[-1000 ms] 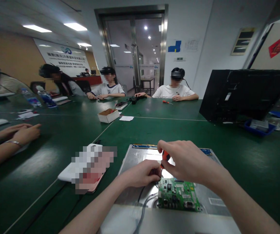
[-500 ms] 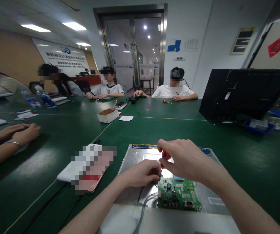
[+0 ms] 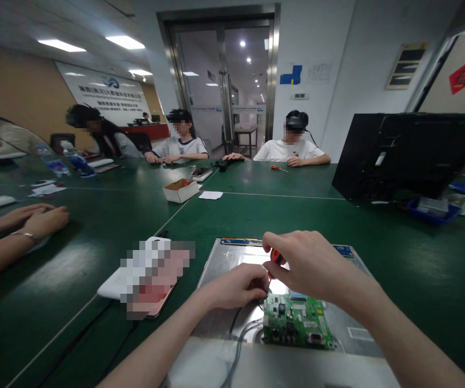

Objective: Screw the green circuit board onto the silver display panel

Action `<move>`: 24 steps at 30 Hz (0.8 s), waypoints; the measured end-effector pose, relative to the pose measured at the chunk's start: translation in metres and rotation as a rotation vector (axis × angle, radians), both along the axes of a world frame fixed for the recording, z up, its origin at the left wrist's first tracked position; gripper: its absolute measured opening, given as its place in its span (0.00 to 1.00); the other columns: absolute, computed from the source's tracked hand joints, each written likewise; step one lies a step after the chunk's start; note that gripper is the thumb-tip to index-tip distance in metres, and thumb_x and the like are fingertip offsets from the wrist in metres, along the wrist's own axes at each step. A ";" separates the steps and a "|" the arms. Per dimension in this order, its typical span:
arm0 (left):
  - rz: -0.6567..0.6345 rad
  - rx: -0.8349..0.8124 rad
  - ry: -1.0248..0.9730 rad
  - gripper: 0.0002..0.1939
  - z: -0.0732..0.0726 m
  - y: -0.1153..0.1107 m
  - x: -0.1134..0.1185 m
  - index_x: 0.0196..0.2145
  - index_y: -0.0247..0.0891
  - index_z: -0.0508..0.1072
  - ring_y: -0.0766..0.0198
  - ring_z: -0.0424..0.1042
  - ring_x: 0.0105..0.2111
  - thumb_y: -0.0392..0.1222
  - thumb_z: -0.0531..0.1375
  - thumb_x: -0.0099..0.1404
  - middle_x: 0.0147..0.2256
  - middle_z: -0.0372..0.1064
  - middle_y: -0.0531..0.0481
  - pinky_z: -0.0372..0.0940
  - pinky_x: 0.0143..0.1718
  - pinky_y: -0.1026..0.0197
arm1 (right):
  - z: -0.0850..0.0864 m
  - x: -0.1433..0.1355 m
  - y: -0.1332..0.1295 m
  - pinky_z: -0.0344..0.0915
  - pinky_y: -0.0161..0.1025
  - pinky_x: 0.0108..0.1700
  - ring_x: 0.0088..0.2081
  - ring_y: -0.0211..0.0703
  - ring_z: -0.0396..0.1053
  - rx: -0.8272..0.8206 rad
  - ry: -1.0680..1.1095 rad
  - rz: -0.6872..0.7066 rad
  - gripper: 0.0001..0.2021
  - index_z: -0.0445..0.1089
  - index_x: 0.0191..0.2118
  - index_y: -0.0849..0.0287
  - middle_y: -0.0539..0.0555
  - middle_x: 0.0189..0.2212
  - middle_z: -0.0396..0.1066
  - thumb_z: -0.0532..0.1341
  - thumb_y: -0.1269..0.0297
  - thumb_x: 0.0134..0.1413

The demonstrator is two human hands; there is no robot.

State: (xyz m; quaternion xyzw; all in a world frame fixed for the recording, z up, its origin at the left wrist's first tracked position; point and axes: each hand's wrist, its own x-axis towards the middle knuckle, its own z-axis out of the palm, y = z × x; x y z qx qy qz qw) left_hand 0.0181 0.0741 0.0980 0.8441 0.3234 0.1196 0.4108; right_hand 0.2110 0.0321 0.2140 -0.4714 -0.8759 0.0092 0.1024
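A red and black screwdriver [image 3: 277, 256] stands roughly upright over a metal display panel [image 3: 212, 272], its handle gripped from above by my right hand [image 3: 307, 261]. My left hand [image 3: 242, 285] is closed beside the lower part of the screwdriver, fingers curled near its shaft; whether it pinches the shaft or something small is hidden. Just below both hands, a green circuit board [image 3: 297, 321] lies on the panel. Grey cables [image 3: 238, 350] run from the board's left side toward the front edge. A blue strip board [image 3: 240, 242] lines the panel's back edge.
Phones [image 3: 151, 280] lie left of the panel. A small open box [image 3: 181, 190] and white paper [image 3: 210, 195] are farther back. At right stand a black monitor [image 3: 405, 156] and blue tray [image 3: 434, 210]. Another person's hands [image 3: 46, 221] rest at left; several people sit around the table.
My hands and the screwdriver hold nearly the same place, with the red handle turned slightly. The hand of the person across the table lies flatter on a black object.
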 end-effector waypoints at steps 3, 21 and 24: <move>0.003 0.001 -0.004 0.05 -0.001 0.000 0.000 0.34 0.37 0.71 0.63 0.69 0.32 0.30 0.60 0.60 0.32 0.71 0.52 0.62 0.34 0.63 | 0.002 0.000 -0.001 0.49 0.35 0.26 0.31 0.42 0.74 -0.018 0.012 0.011 0.09 0.69 0.41 0.56 0.51 0.32 0.79 0.65 0.69 0.54; -0.022 0.030 -0.001 0.06 0.001 -0.001 0.000 0.35 0.36 0.71 0.63 0.70 0.33 0.29 0.60 0.61 0.33 0.72 0.52 0.63 0.35 0.63 | 0.003 -0.001 -0.001 0.48 0.36 0.27 0.31 0.43 0.74 -0.033 -0.009 -0.003 0.06 0.69 0.39 0.56 0.51 0.33 0.79 0.64 0.66 0.55; -0.018 0.014 -0.003 0.06 0.003 -0.002 0.001 0.33 0.37 0.70 0.64 0.69 0.31 0.28 0.60 0.60 0.30 0.70 0.54 0.62 0.34 0.64 | 0.001 -0.002 0.000 0.45 0.36 0.26 0.31 0.43 0.74 -0.008 -0.037 -0.029 0.05 0.69 0.39 0.55 0.51 0.32 0.79 0.64 0.62 0.59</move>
